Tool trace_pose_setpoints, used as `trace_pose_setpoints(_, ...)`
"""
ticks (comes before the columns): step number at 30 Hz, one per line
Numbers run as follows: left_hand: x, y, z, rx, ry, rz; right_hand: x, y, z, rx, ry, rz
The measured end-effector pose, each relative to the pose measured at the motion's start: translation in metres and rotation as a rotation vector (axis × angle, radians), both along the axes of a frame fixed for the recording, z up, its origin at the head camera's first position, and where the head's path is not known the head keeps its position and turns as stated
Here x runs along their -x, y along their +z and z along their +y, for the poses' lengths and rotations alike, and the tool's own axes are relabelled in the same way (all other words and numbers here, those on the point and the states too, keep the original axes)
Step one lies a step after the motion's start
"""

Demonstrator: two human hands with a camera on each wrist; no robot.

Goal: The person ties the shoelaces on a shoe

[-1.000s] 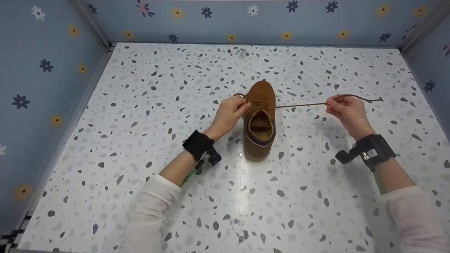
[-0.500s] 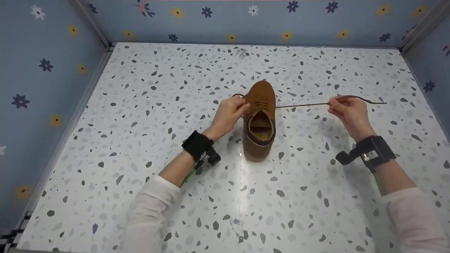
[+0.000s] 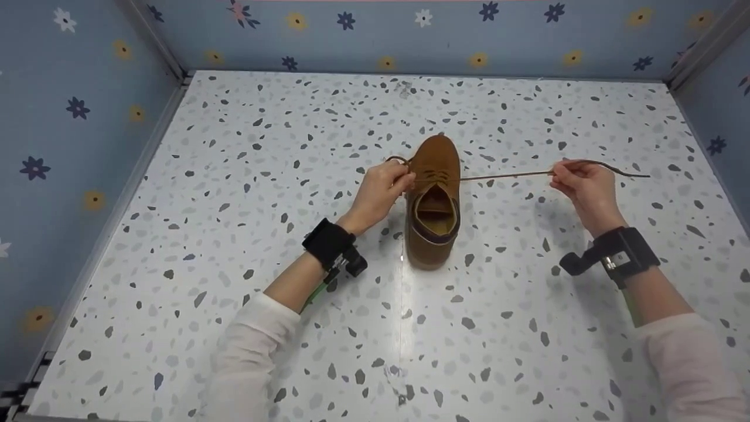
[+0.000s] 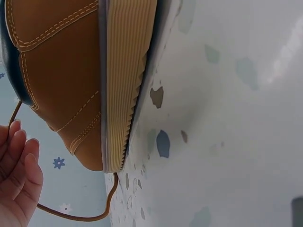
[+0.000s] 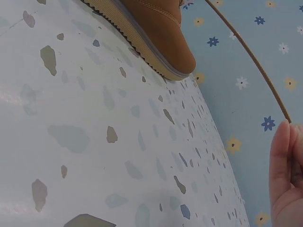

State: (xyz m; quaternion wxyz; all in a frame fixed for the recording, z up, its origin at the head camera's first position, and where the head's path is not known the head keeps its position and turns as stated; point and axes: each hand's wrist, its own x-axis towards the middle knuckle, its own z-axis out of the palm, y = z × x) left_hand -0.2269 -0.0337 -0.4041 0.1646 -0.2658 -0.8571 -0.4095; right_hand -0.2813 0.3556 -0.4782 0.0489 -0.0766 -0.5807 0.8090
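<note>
A brown lace-up shoe [image 3: 437, 153] stands upright with its toe pointing away from me, near the middle of the surface. My left hand [image 3: 378, 190] pinches the brown shoelace close to the shoe's left side, and a length of it curves below the hand in the left wrist view. To the right of the shoe, the shoelace [image 3: 507, 176] runs taut to my right hand [image 3: 587, 189], which pinches it between thumb and fingers. Its loose end extends past that hand. In the right wrist view the pinching fingertips [image 5: 282, 137] show, with part of the hand cut off.
The speckled white table [image 3: 281, 346] lies under both arms. Blue flowered panels [image 3: 375, 35] stand at the back and sides. Black straps with small cameras sit on the left wrist [image 3: 331, 243] and right wrist [image 3: 627, 255].
My right hand has shifted slightly to the right, and the shoelace's loose end has moved right and a little down. The left hand and the shoe stay almost in place.
</note>
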Motion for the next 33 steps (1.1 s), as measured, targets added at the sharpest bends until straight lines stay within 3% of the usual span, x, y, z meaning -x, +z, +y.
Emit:
trace_pose_setpoints(3, 0.0, 0.0, 0.0, -0.004, 0.001, 0.0, -0.004, 0.007, -0.003, -0.003, -0.001, -0.008)
trace_pose_setpoints(9, 0.0, 0.0, 0.0, -0.023, 0.001, -0.01, -0.019, 0.037, -0.022, 0.014, -0.011, -0.046)
trace_pose_setpoints(12, 0.0, 0.0, -0.001, -0.019, 0.002, -0.003, -0.022, 0.042, -0.025, 0.019, -0.028, -0.057)
trace_pose_setpoints(22, -0.001, 0.0, -0.002, 0.016, 0.004, 0.014, -0.019, 0.03, -0.014, 0.048, -0.036, -0.026)
trace_pose_setpoints(28, -0.001, -0.001, -0.003, 0.003, 0.003, 0.027, -0.029, 0.044, -0.024, 0.049, -0.057, -0.048)
trace_pose_setpoints(33, 0.001, -0.001, -0.002, -0.006, 0.003, 0.033, -0.018, 0.03, -0.015, 0.096, -0.049, -0.024)
